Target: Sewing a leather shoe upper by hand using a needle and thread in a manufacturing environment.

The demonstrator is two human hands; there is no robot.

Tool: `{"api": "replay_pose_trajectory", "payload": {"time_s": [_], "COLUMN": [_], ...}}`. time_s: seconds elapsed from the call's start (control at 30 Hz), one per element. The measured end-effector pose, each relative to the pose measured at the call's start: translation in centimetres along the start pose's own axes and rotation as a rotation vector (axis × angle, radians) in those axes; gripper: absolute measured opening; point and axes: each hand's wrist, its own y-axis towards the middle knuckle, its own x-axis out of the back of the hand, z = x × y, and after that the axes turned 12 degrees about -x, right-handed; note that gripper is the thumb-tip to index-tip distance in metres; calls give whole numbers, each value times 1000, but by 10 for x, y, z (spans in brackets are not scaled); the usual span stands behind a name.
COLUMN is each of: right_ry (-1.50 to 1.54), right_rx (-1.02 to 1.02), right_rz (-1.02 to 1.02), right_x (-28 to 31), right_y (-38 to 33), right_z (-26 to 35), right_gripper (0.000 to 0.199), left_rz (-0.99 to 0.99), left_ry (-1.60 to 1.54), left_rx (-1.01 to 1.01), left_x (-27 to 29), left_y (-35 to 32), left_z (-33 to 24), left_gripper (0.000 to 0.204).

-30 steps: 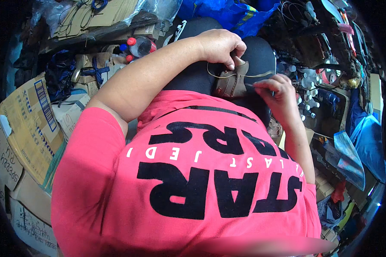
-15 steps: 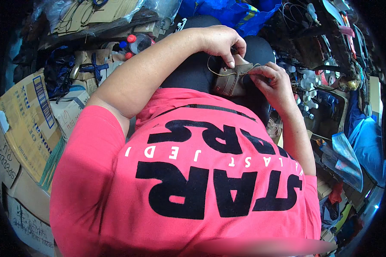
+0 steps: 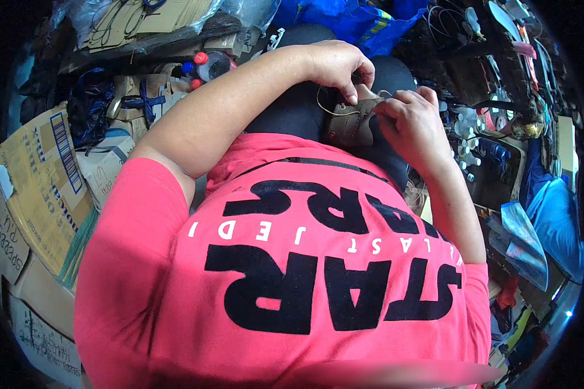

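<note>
A brown leather shoe with metal eyelets and stitching rests on my lap between my dark-trousered thighs. From above, my left hand curls over its far end, thumb and fingers closed on the edge there. A thin tan lace loops out on the left side and crosses the leather. My right hand is at the shoe's right side, fingers bent and pinched together on the lace, a short loop of which shows above the fingertips. Its knuckles hide part of the shoe.
Cardboard boxes stand on the left. A bottle with a red cap lies beyond my left forearm. Blue plastic bags are ahead. Several small white-capped bottles crowd the right, near a clear plastic sheet.
My right hand has turned knuckles-up and shifted slightly over the shoe, covering more of it. The lace's left loop has changed shape a little. My left hand stays nearly in place.
</note>
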Motion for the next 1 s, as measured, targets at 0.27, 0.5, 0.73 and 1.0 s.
{"api": "replay_pose_trajectory", "payload": {"time_s": [0.27,0.5,0.73,1.0], "right_ry": [638,608,487,331], "right_rx": [-275,-182,-163,-98], "right_rz": [212,166,66,-6], "right_x": [-23,-40,-44,-32], "right_y": [0,6,-1,2], "right_z": [-36,-43,-37,-22], "right_gripper": [17,13,11,12], "left_rz": [-21,-55,-58,-64], "left_ry": [26,44,74,48], "left_rx": [-27,10,-20,-31], "left_x": [-1,-7,-6,-6], "left_y": [0,-2,-2,-5], "left_z": [-1,-2,0,-2], "left_gripper": [40,39,41,41]}}
